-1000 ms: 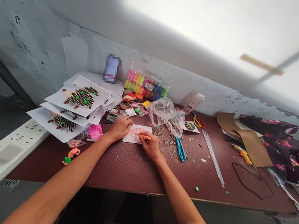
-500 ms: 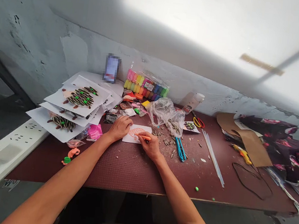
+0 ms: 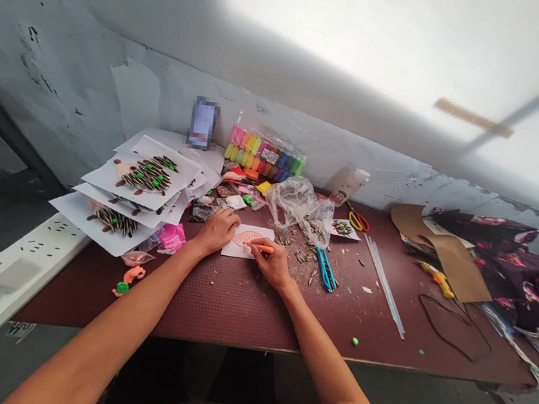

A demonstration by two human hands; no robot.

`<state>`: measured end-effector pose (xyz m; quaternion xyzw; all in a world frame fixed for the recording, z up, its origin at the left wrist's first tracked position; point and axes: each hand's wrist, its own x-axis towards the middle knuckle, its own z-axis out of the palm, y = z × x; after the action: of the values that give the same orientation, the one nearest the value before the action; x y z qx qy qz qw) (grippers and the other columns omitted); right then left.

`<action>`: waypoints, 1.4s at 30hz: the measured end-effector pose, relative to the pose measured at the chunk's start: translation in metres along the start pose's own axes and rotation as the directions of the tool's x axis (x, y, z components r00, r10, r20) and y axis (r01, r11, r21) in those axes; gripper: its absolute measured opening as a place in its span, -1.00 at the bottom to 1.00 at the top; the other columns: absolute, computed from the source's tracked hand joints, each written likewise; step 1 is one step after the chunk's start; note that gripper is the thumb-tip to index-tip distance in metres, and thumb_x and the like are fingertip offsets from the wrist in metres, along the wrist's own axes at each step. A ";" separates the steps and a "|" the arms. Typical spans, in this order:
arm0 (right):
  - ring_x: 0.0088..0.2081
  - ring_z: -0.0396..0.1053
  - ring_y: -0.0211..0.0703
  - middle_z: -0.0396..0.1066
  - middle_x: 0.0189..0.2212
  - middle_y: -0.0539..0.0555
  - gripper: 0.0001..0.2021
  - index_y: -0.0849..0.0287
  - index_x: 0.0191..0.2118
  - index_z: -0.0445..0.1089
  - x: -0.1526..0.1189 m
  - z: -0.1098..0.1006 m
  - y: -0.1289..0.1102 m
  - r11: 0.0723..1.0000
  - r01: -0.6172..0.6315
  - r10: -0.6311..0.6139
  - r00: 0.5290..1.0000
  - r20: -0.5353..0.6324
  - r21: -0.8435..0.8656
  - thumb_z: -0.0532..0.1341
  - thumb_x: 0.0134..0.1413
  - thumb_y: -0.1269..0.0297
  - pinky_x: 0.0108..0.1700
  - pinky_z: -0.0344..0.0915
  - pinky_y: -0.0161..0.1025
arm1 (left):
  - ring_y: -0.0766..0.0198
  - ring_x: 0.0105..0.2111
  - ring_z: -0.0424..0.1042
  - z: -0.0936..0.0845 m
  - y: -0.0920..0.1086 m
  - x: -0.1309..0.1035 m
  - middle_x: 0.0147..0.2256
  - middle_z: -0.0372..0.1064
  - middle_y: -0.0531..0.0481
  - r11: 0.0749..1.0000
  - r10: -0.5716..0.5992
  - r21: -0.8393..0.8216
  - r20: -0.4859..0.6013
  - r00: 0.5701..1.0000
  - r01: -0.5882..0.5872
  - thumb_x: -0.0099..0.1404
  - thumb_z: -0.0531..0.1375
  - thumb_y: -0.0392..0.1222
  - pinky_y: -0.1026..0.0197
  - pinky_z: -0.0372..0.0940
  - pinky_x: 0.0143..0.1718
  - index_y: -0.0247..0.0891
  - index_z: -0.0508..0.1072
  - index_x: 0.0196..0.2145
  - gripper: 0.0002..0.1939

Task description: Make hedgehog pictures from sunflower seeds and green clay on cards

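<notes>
A small white card (image 3: 233, 250) with an orange drawing on it lies on the dark red table (image 3: 218, 313). My right hand (image 3: 272, 264) grips an orange pen (image 3: 263, 248), its tip at the drawing. At the card's left edge rests my left hand (image 3: 219, 230), with its fingers bent and nothing visible in them; whether they are pressed together is too small to tell. Sunflower seeds (image 3: 303, 256) lie scattered to the right of the card, beside a blue cutter (image 3: 324, 270).
Papers with seed hedgehogs (image 3: 140, 177) are stacked at the left near a power strip (image 3: 13, 270). Behind are coloured clay packs (image 3: 262, 156), a plastic bag (image 3: 291, 201) and a bottle (image 3: 349, 186). Scissors (image 3: 359, 220), clear sticks (image 3: 384, 283) and a glue gun (image 3: 438, 278) lie right.
The view has shifted very slightly. Both hands keep almost the same place, with the orange pen still at the drawing.
</notes>
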<state>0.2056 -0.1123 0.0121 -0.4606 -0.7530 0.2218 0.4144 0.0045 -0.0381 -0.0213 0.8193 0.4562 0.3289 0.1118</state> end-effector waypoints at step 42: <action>-0.36 0.47 -0.16 0.53 -0.37 0.09 -0.73 0.15 -0.36 0.50 -0.004 0.023 -0.015 0.994 -0.110 0.106 0.985 -0.134 -0.018 0.15 0.27 0.15 -0.25 0.33 -0.28 | 0.06 -0.21 0.38 0.000 0.002 0.001 -0.29 0.40 -0.12 0.999 0.001 0.040 -0.003 1.000 -0.001 0.27 0.07 -0.40 0.03 0.29 -0.12 -0.24 0.50 -0.30 -0.78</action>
<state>0.1800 -0.1218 0.0080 -0.5196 -0.7005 0.2033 0.4450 0.0064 -0.0388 -0.0202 0.8210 0.4625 0.3210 0.0947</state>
